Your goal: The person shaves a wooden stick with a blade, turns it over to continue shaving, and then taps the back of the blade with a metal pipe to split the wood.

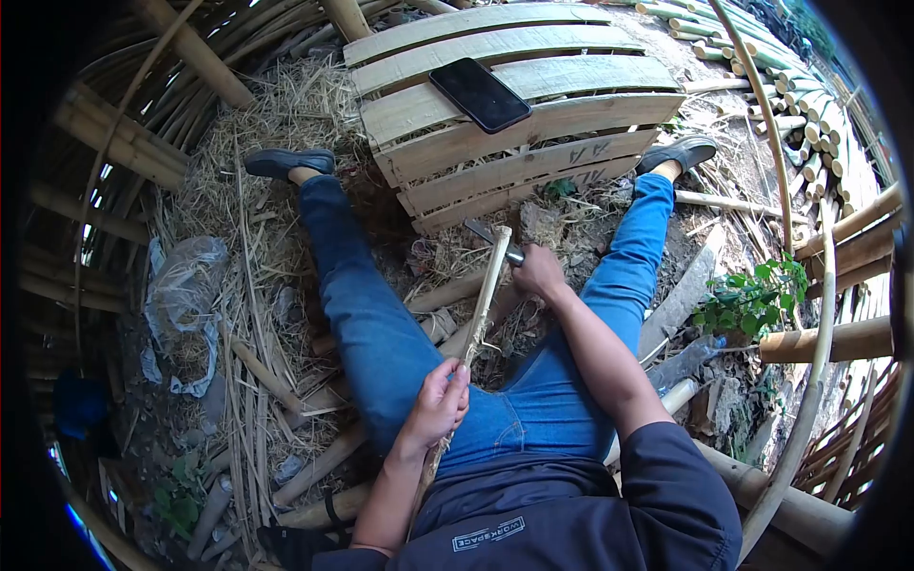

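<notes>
A long pale stick (486, 297) rises from my lap toward the wooden crate. My left hand (440, 404) is closed around its lower part, above my left thigh. Over the gap between my knees, my right hand (539, 272) grips the handle of a knife (512, 254). The knife lies across the stick near its upper end, its blade pointing up and left, partly hidden by the stick. A thin curled shaving hangs from the stick's middle.
Ahead stands a slatted wooden crate (533, 124) with a black phone (480, 94) on top. Straw and split sticks cover the ground between my legs. A plastic bag (186, 285) lies left, a leafy plant (757, 298) right. Cut bamboo (809, 114) is stacked at the upper right.
</notes>
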`<state>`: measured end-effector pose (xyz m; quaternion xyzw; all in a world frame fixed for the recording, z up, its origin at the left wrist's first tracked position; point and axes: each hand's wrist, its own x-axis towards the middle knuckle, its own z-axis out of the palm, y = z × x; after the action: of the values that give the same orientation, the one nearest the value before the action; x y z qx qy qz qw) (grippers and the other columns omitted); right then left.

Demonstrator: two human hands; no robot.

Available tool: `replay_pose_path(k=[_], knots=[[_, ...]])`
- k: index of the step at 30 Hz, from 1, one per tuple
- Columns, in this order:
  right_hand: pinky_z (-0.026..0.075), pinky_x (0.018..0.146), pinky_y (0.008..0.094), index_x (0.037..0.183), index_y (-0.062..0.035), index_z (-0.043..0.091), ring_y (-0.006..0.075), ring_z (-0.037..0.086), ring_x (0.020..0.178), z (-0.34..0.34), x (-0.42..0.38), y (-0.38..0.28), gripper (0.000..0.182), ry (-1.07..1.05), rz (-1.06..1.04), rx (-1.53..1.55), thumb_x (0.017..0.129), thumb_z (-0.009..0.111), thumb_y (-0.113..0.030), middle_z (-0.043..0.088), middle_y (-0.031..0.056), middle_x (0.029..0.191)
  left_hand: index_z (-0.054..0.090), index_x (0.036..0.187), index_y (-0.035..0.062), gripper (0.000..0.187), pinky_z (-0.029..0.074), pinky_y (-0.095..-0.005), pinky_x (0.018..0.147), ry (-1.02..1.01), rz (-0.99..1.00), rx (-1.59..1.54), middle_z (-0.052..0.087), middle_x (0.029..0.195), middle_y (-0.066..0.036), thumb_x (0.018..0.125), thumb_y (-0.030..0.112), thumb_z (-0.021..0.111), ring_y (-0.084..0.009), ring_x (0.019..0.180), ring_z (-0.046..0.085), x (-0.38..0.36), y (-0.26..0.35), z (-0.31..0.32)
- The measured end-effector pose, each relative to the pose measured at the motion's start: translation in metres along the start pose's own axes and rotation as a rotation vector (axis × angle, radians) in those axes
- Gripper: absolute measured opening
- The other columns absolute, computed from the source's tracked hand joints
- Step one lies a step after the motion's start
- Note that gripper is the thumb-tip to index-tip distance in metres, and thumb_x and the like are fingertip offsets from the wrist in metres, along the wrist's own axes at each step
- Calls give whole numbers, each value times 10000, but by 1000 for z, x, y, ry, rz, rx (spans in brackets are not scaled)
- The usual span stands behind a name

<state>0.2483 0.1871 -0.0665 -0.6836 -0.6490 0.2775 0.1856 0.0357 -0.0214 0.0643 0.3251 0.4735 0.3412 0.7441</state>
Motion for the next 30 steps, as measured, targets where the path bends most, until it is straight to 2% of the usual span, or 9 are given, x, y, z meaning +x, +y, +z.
replay_pose_path(k=[2,3,4,9,12,13,20,24,30], knots=[[511,717,489,730,33,660,423,674,733,-1,-5,-7,280,13,-46,131,795,660,-239,633,279,701,428,928,137,225,154,-187,355,95,-54,-73,288,583,75,1068,313,424,-6,414,233,7,-2,-16],[486,664,464,700,38,628,388,648,639,4,-3,-9,323,64,-80,239,812,666,-263,594,268,647,435,932,140,225,145,-186,352,110,-39,-125,292,583,78,1069,318,420,-1,411,223,8,-4,-27],[499,690,482,752,37,642,464,640,735,-13,-13,-26,301,29,-69,281,828,649,-254,620,289,723,442,937,146,224,138,-186,350,123,-45,-156,283,584,84,1067,328,421,4,409,210,7,-2,-33],[484,644,482,737,15,637,445,627,693,-26,-32,-50,258,-194,-236,196,814,634,-231,617,262,705,468,954,156,190,147,-187,357,67,-89,-283,290,593,83,1065,305,431,-1,421,231,9,-1,-40],[498,657,481,720,-2,644,433,633,694,-8,-38,-48,234,-212,-390,162,786,656,-226,627,253,713,472,959,153,184,146,-185,358,63,-96,-328,287,600,84,1063,301,439,-2,425,229,10,0,-45],[509,682,489,712,-6,644,431,637,701,-6,-42,-50,190,-260,-357,141,749,660,-193,633,249,720,472,963,152,187,146,-184,358,64,-91,-325,285,599,83,1063,305,437,-2,425,228,11,0,-45],[534,695,477,719,-20,666,425,649,719,-6,-48,-54,124,-276,-415,84,685,628,-133,651,235,730,477,1007,148,269,140,-179,358,103,-69,-292,272,589,87,1071,390,378,3,422,204,10,-2,-41],[520,665,490,700,-12,659,431,637,689,-12,-50,-57,142,-292,-487,44,696,631,-151,630,241,685,474,1012,146,323,139,-178,357,108,-68,-285,275,587,87,1071,433,338,3,420,196,12,-4,-41],[526,695,494,713,-31,673,432,637,705,-6,-46,-54,120,-265,-419,-19,661,619,-126,639,232,699,429,951,149,279,183,-178,363,167,-6,-113,315,602,78,1054,409,430,3,433,257,11,-6,-36]])
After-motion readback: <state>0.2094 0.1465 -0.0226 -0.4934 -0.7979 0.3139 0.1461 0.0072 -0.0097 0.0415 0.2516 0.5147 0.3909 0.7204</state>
